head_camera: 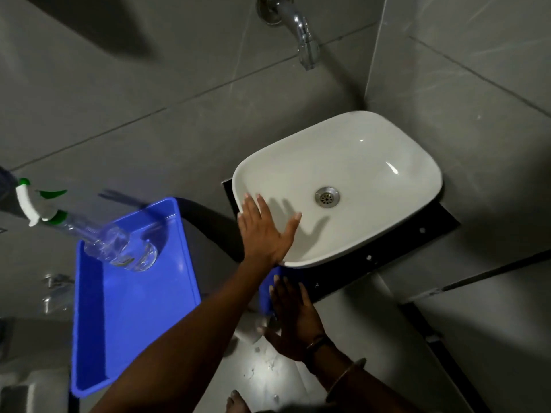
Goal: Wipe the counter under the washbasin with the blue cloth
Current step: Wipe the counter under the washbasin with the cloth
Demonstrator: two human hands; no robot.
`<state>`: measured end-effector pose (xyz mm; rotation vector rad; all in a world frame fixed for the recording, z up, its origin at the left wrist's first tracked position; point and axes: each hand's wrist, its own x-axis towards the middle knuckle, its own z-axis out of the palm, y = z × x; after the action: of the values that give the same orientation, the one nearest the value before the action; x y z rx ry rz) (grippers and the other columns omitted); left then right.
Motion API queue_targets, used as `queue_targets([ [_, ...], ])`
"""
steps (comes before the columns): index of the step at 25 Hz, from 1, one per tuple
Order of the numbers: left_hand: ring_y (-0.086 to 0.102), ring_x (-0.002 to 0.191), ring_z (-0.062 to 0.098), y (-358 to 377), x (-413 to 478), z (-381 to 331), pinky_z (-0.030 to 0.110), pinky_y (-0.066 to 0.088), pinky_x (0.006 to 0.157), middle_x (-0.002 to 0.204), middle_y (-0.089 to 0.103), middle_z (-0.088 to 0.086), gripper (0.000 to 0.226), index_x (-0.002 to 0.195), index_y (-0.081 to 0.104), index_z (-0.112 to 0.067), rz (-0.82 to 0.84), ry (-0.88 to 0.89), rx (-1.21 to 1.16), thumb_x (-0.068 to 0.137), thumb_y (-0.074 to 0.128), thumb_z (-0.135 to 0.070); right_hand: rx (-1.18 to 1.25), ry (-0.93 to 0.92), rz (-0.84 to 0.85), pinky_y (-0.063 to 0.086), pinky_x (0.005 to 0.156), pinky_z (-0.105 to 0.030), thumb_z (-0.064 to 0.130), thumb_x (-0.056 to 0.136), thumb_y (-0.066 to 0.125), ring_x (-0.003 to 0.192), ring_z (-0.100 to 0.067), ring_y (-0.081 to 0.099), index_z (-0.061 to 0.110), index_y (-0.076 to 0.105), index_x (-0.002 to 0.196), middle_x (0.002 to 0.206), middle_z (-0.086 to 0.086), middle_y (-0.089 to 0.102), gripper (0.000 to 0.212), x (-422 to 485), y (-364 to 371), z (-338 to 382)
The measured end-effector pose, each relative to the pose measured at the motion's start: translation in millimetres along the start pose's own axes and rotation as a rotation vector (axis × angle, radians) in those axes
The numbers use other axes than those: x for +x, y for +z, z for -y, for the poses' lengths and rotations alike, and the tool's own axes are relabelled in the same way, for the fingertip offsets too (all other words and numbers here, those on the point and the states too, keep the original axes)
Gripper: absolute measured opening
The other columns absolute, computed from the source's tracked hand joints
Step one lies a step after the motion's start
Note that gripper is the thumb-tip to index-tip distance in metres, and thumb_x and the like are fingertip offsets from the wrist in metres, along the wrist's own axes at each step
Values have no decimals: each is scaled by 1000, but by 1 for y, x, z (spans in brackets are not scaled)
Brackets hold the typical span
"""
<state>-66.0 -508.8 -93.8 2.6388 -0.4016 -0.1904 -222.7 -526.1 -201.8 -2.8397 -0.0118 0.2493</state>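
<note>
A white washbasin (357, 162) sits on a black counter (396, 248) in the corner. My left hand (264, 231) lies flat, fingers spread, on the basin's near-left rim. Below the basin's front edge, my right hand (293, 317) presses the blue cloth (267, 289) against the counter's front-left corner. Only part of the cloth shows past my fingers; the rest is hidden under the hand and the basin.
A blue plastic tray (125, 308) stands at the left with a clear spray bottle (119, 245), white and green trigger, tilted in it. A chrome tap (301, 31) juts from the grey tiled wall above the basin. Grey tiled floor lies below.
</note>
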Motion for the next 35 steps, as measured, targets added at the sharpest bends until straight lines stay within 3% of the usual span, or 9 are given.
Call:
queue_targets([
  [4, -2, 153, 31, 20, -3, 12, 49, 0, 124, 164, 1, 23, 112, 156, 6, -2, -71, 0, 93, 80, 29, -81, 88, 94, -66, 10, 116, -51, 71, 82, 39, 147, -24, 26, 18, 33, 146, 158, -5, 32, 83, -19, -4, -55],
  [7, -2, 153, 32, 20, 0, 15, 48, 2, 124, 164, 1, 23, 113, 155, 8, -2, -91, 3, 88, 78, 25, -82, 36, 158, -106, 11, 118, -53, 70, 81, 39, 149, -20, 22, 22, 28, 149, 161, 0, 22, 83, -37, -9, -131],
  [13, -7, 154, 28, 21, 2, 16, 45, -4, 124, 165, -4, 20, 112, 156, 2, -3, -53, 19, 115, 80, 26, -82, -69, 472, -129, 16, 118, -58, 69, 79, 34, 146, -22, 30, 19, 39, 144, 156, -4, 36, 82, -31, -61, -281],
  [18, -8, 154, 27, 23, 7, 20, 41, -9, 122, 166, -6, 18, 112, 156, 0, -5, -53, 29, 104, 81, 28, -83, -28, 678, -152, 12, 119, -62, 73, 78, 33, 149, -25, 15, 17, 30, 147, 161, -7, 21, 89, -15, -77, -333],
  [24, -7, 153, 27, 24, 7, 22, 43, -8, 122, 166, -5, 17, 113, 156, -2, -6, -62, 44, 76, 80, 24, -86, 154, 807, -224, 10, 118, -64, 81, 73, 29, 150, -25, 12, 18, 32, 146, 162, -4, 20, 97, -6, -49, -230],
  [27, -4, 154, 29, 23, 8, 22, 45, -5, 123, 165, -1, 19, 115, 155, 1, -4, -58, 39, 75, 79, 26, -86, 153, 667, -211, 8, 118, -62, 81, 69, 38, 149, -26, 17, 19, 33, 146, 161, -4, 24, 99, -19, -23, -136],
  [30, -7, 153, 29, 18, 5, 22, 46, -6, 123, 165, -4, 19, 115, 155, -2, -4, -26, 55, 43, 79, 30, -84, 59, 370, -127, 2, 115, -57, 81, 67, 43, 147, -29, 26, 20, 36, 145, 158, -7, 31, 99, -28, 0, -44],
  [32, -15, 152, 27, 12, 2, 25, 45, -11, 122, 165, -12, 17, 114, 155, -8, -7, 33, 81, -20, 79, 27, -84, -24, 226, -40, 11, 117, -59, 71, 63, 60, 144, -30, 34, 20, 40, 143, 154, -8, 38, 97, -25, 7, -1],
  [35, -25, 149, 19, 5, -28, 47, 42, -14, 122, 165, -19, 11, 104, 155, -10, -13, 59, 136, -161, 84, 25, -80, -91, 234, -16, 39, 109, -56, 38, 59, 80, 133, -28, 50, 18, 54, 134, 141, -9, 56, 82, -22, 0, 19],
])
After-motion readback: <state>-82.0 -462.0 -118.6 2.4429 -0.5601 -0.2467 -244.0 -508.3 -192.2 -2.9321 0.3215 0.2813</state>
